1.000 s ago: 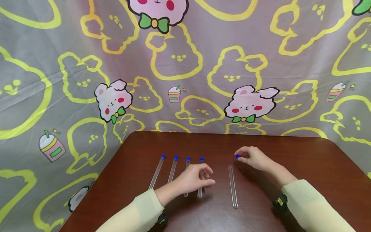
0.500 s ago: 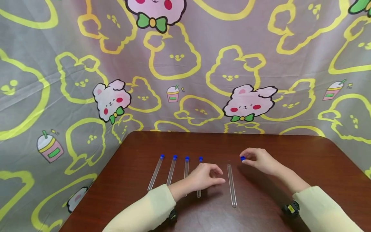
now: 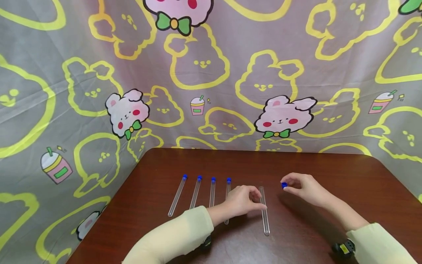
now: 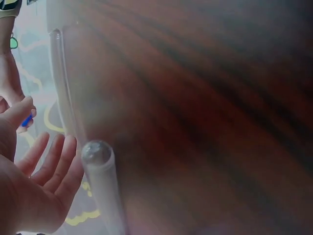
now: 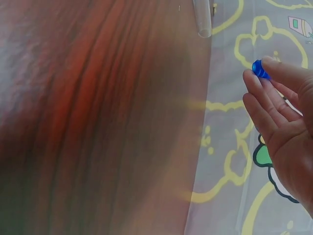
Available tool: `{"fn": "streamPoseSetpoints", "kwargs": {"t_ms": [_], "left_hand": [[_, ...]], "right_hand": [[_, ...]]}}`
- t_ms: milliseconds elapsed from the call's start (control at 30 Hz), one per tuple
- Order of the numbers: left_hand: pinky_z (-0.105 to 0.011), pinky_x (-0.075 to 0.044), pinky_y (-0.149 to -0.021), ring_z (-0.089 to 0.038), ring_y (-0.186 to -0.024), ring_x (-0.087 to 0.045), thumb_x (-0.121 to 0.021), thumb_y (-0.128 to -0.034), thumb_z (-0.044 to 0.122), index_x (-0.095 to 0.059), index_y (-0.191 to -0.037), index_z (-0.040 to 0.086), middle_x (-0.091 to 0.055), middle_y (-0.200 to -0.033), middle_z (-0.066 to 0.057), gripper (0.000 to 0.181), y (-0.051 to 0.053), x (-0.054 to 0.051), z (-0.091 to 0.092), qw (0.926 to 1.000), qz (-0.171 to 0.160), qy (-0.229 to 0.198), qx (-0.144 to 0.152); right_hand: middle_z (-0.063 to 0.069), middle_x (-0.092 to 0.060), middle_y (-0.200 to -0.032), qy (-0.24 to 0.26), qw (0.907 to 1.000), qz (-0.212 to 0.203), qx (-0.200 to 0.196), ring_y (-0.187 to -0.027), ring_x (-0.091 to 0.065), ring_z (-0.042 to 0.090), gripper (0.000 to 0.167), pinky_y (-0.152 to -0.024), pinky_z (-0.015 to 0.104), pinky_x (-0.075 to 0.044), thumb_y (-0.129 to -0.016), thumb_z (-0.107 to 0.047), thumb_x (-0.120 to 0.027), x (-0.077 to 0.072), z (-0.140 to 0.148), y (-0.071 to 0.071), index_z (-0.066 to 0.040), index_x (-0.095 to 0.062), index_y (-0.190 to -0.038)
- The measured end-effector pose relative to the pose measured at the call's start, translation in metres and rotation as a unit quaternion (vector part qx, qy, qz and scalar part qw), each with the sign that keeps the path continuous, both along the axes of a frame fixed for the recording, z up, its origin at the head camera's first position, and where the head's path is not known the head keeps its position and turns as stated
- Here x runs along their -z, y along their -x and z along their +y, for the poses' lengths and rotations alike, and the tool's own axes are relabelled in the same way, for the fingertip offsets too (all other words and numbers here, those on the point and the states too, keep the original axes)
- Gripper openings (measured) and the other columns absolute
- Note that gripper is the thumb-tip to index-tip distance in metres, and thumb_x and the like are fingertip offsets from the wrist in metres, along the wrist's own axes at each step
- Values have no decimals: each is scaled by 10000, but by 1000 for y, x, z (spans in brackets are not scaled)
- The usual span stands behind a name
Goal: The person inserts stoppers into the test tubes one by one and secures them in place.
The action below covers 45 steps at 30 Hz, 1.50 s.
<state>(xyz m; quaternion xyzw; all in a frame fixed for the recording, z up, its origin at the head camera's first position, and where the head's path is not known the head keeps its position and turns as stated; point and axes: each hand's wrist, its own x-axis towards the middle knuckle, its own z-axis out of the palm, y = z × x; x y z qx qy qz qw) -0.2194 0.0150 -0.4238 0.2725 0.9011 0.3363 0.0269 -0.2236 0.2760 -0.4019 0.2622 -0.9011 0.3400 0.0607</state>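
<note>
In the head view my right hand pinches a small blue cap between thumb and fingertips, above the right half of the table. The right wrist view shows the hollow side of the cap. My left hand reaches over an uncapped clear test tube lying on the table, its thumb tip overlapping the tube. In the left wrist view the left hand has spread, bent fingers with nothing between them. Whether it touches the tube, I cannot tell.
Several capped test tubes lie in a row to the left on the brown wooden table. My left hand and forearm partly cover some of them. A patterned curtain stands behind and beside the table.
My left hand has moved right, from over the capped tubes to the uncapped one. The right hand has drawn the blue cap away to the right and slightly nearer.
</note>
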Motion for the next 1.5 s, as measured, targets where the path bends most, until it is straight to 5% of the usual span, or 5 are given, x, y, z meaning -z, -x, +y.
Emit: {"fn": "streamPoseSetpoints", "kwargs": {"t_ms": [167, 600, 1167, 1500], "left_hand": [[-168, -407, -576, 49, -691, -533, -835, -722, 470, -686, -854, 242, -633, -780, 196, 303, 0, 3, 5, 9988, 60, 398, -291], [-191, -353, -556, 35, -631, -475, -833, -696, 521, -640, -796, 295, -563, -705, 223, 313, -3, 2, 17, 9909, 424, 1174, -510], [-232, -354, -525, -27, -595, -467, -878, -658, 404, -574, -702, 288, -506, -636, 159, 327, 0, 2, 23, 9866, -233, 1171, -1114], [-219, -375, -532, 19, -606, -484, -867, -665, 201, -582, -736, 265, -532, -648, 213, 301, -2, 2, 20, 9884, -227, 1051, -1077]], "right_hand": [[-111, -656, -858, 86, 9999, 61, 50, -803, -629, 52, 221, -739, 268, -531, -818, -25, -759, 1, 3, -2, -43, -667, -1019], [-88, -662, -915, 55, 9999, -108, 99, -836, -625, 70, 241, -760, 295, -539, -835, -99, -765, -1, 3, -13, -68, -665, -1052], [-89, -663, -904, 306, 9995, 29, -89, -823, -625, 61, 223, -749, 282, -537, -833, -68, -760, 5, -1, -14, -49, -665, -1034], [-92, -663, -900, 275, 9996, 37, 18, -822, -624, 62, 219, -749, 300, -537, -832, -77, -763, 3, -4, -16, -59, -670, -1030]]}}
